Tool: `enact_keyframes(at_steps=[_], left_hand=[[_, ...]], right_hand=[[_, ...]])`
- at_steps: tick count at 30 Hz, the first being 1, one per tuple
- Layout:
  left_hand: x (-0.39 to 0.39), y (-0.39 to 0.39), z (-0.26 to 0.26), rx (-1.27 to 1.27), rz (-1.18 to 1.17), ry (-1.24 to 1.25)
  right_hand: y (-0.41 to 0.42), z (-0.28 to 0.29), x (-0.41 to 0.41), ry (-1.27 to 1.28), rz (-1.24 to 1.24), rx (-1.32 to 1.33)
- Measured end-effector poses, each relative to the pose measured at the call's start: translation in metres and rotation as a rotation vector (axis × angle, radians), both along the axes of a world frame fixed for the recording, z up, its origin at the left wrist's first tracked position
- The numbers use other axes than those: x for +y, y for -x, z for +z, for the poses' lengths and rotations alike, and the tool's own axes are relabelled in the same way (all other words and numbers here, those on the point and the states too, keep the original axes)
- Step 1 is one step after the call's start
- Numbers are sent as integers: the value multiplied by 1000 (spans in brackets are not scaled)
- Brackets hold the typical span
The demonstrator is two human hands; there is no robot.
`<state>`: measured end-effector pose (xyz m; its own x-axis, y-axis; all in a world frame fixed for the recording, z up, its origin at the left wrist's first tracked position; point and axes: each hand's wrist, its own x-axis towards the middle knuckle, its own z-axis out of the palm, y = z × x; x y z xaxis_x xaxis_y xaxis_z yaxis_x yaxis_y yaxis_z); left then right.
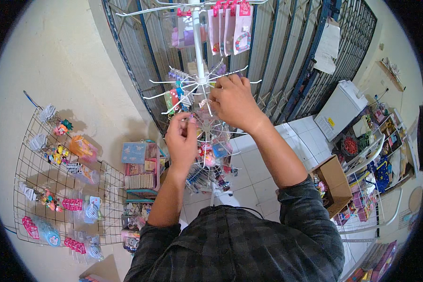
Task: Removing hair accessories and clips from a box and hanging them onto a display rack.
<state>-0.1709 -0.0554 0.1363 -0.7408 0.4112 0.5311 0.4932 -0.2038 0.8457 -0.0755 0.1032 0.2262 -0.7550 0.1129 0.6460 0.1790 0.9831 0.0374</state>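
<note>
A white wire display rack (198, 53) with tiers of radiating hooks stands upright before me. My right hand (232, 100) is at the second tier, its fingers curled around the hooks right of the pole; what they hold is hidden. Lower and left of the pole is my left hand (183, 135), thumb and forefinger near each other beside a tiny purple item that I cannot make out clearly. Colourful packaged trinkets (172, 98) hang on the left hooks. Carded bead bracelets (242, 40) in clear bags hang from the top tier, and more small packets (209, 155) hang below.
A wire grid (67, 190) with keychains and packets is at the left wall. Beside it stands a pink basket (157, 165) of goods. Behind the rack is a folding metal gate (275, 63). An open cardboard box (333, 187) and a white container (340, 109) are on the right.
</note>
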Motion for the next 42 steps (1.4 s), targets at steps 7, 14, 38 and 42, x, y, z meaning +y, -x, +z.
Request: enact_keyframes(at_steps=[7,14,38,42], left_hand=[[-16,6,3,-28,95,-141],[-18,-7,9,-26,61,-143],[12,-43,38,-298,-352,-156],[3,-55,42,-264,-360,-187]], right_hand=[[-35,17,-16,119,149,-31],[-60,23,-22,215,180,-47],[-56,12,10,565,473,28],[-77,14,10,914,515,39]])
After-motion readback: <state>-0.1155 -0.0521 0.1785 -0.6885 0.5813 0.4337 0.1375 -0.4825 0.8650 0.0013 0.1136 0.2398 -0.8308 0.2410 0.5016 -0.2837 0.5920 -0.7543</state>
